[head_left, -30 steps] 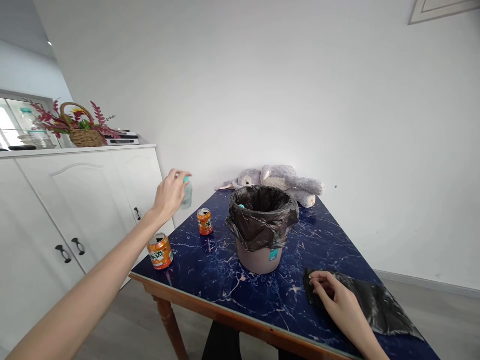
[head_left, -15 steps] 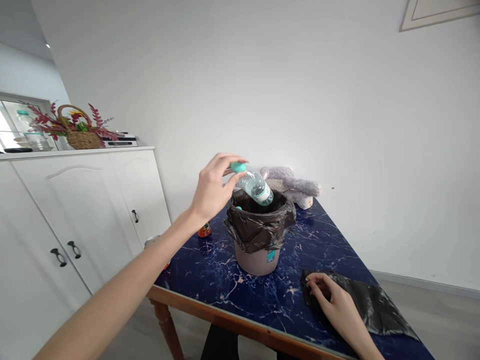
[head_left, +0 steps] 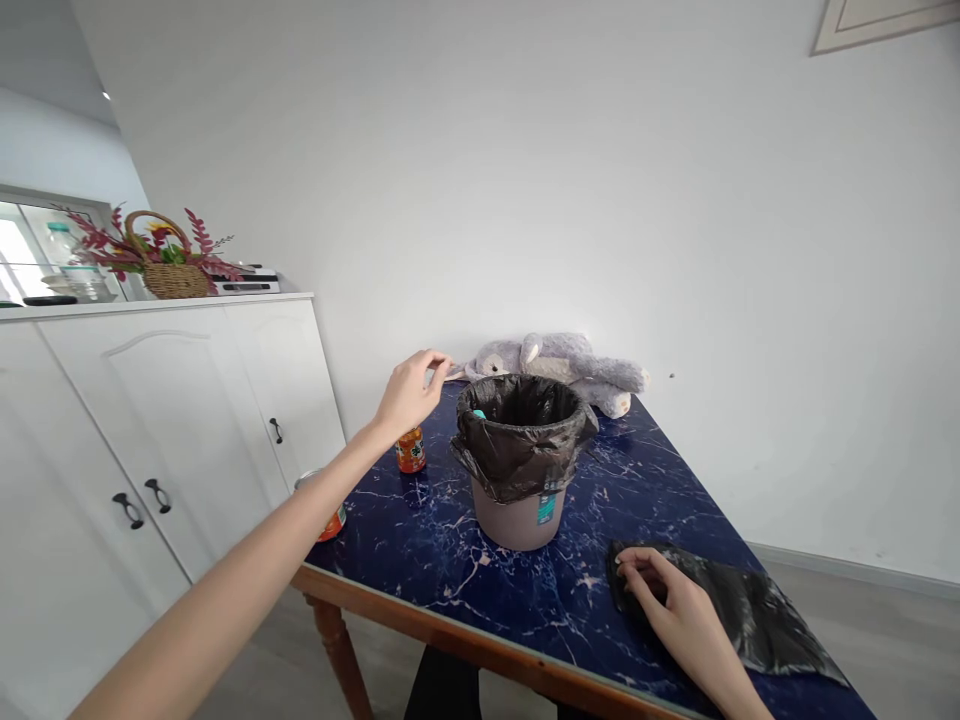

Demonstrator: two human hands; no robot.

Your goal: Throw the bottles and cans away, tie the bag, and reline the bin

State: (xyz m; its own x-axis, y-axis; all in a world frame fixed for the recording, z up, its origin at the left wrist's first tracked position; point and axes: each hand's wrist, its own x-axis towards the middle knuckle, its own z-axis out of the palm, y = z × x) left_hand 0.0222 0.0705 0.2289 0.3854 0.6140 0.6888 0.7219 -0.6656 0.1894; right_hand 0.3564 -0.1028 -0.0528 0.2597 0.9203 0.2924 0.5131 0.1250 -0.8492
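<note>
My left hand (head_left: 414,390) hovers just left of the bin's rim, empty, its thumb and fingers slightly apart. In the middle of the table stands a grey-pink trash bin (head_left: 517,522), lined with a black garbage bag (head_left: 521,460) folded over its rim. A bottle's teal cap (head_left: 479,413) shows inside at the left; the rest of the contents is hidden. My right hand (head_left: 671,600) rests on a flattened black plastic bag (head_left: 750,610) at the table's right, fingers loosely curled and not visibly gripping it. An orange can (head_left: 411,452) stands below my left hand.
Another can (head_left: 331,524) is partly behind my left forearm near the table's left edge. A grey plush toy (head_left: 570,360) lies behind the bin against the wall. White cabinets (head_left: 187,420) at left carry a flower basket (head_left: 176,280) and a plastic bottle (head_left: 75,265).
My left hand has let go of the clear bottle with the teal cap over the bin and moved left and down. The bottle is out of sight. My right hand stays on the bag.
</note>
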